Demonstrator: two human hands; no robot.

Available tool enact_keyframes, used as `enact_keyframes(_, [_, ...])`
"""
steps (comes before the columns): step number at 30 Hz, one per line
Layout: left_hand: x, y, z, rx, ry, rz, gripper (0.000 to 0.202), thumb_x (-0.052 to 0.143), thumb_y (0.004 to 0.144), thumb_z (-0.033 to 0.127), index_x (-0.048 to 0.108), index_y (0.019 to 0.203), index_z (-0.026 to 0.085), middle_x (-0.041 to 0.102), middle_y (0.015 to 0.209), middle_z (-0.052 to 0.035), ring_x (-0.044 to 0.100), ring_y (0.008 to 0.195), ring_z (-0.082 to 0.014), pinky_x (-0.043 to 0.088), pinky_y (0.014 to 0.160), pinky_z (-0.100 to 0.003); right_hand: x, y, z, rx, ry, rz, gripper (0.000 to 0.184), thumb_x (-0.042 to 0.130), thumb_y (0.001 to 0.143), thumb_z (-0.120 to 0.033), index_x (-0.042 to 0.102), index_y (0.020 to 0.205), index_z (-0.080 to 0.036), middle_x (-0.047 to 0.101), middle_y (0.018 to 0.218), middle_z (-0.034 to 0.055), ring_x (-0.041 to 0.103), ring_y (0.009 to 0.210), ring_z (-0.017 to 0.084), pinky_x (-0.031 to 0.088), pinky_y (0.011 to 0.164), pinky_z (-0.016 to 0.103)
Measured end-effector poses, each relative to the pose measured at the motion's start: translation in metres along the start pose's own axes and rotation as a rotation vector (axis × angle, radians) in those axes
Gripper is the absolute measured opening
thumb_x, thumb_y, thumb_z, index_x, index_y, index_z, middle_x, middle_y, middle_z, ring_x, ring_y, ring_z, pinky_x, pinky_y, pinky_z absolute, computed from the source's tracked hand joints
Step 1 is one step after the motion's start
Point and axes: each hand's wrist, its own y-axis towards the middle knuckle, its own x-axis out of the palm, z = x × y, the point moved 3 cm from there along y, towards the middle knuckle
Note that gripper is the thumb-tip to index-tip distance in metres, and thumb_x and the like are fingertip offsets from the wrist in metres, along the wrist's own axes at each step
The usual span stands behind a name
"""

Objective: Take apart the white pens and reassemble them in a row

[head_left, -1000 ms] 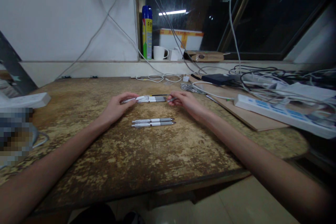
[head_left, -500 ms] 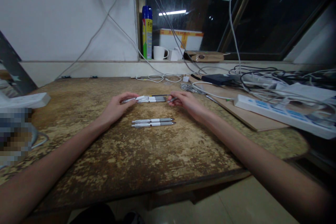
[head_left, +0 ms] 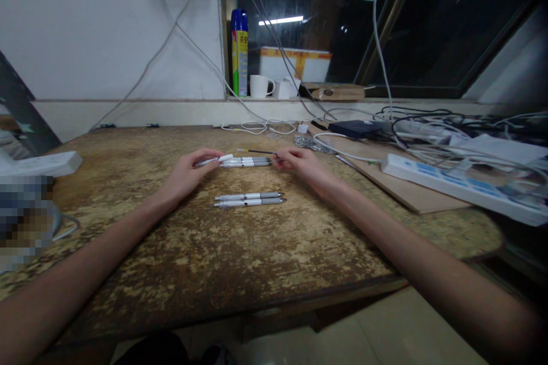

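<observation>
My left hand [head_left: 191, 169] is closed in a pinch around a white pen barrel [head_left: 226, 157], whose end sticks out to the right past the fingertips. My right hand [head_left: 298, 162] pinches a thin dark pen refill [head_left: 260, 151] with a yellowish tail that points left toward the barrel. Refill and barrel are apart. Several white and grey pens [head_left: 250, 162] lie side by side on the table between my hands, partly covered by the left fingers. Nearer to me, two more such pens [head_left: 249, 200] rest parallel, their grey ends to the right.
The worn wooden table [head_left: 240, 262] has a white power strip [head_left: 462, 188] and a thin board [head_left: 411, 194] at right, with tangled cables behind. A small clear plastic bag [head_left: 314, 144] lies beyond my right hand. A spray can [head_left: 240, 54] and white mug [head_left: 260, 86] stand on the sill.
The refill has lifted slightly and shifted a little left, and more of it now shows clear of the pens. My hands have otherwise barely moved. The two near pens lie as before.
</observation>
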Motion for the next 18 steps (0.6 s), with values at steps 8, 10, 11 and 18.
enact_keyframes(8, [-0.0001, 0.0030, -0.0052, 0.015, 0.006, -0.004, 0.040, 0.068, 0.085, 0.054, 0.078, 0.109, 0.024, 0.077, 0.116, -0.0069, 0.067, 0.110, -0.0283, 0.045, 0.105, -0.041, -0.0015, -0.0013, 0.0002, -0.033, -0.135, 0.046, 0.022, 0.075, 0.080, -0.038, 0.074, 0.090, -0.019, 0.075, 0.091, 0.0062, 0.064, 0.085, 0.019, 0.048, 0.085, 0.035])
enact_keyframes(10, [-0.0004, 0.0027, -0.0040, 0.021, 0.005, -0.002, 0.040, 0.068, 0.084, 0.053, 0.078, 0.109, 0.024, 0.077, 0.116, -0.0070, 0.067, 0.110, -0.0285, 0.046, 0.104, -0.041, -0.0019, -0.0021, -0.0014, -0.023, -0.159, 0.066, 0.022, 0.076, 0.078, -0.036, 0.074, 0.092, -0.019, 0.075, 0.093, 0.0064, 0.064, 0.086, 0.020, 0.048, 0.085, 0.035])
enact_keyframes(11, [-0.0006, 0.0024, -0.0032, 0.021, 0.006, -0.001, 0.040, 0.068, 0.084, 0.053, 0.078, 0.109, 0.024, 0.077, 0.116, -0.0071, 0.067, 0.110, -0.0287, 0.046, 0.103, -0.041, -0.0020, -0.0023, -0.0021, -0.021, -0.164, 0.072, 0.022, 0.077, 0.077, -0.035, 0.074, 0.092, -0.019, 0.076, 0.093, 0.0065, 0.064, 0.086, 0.020, 0.048, 0.085, 0.035])
enact_keyframes(18, [0.0003, 0.0020, -0.0027, 0.017, 0.008, -0.009, 0.039, 0.067, 0.085, 0.054, 0.078, 0.108, 0.024, 0.077, 0.117, -0.0061, 0.066, 0.110, -0.0281, 0.045, 0.104, -0.040, -0.0009, -0.0024, -0.0027, -0.042, -0.165, 0.061, 0.018, 0.077, 0.077, -0.032, 0.075, 0.090, -0.020, 0.077, 0.098, 0.0072, 0.065, 0.088, 0.021, 0.049, 0.087, 0.036])
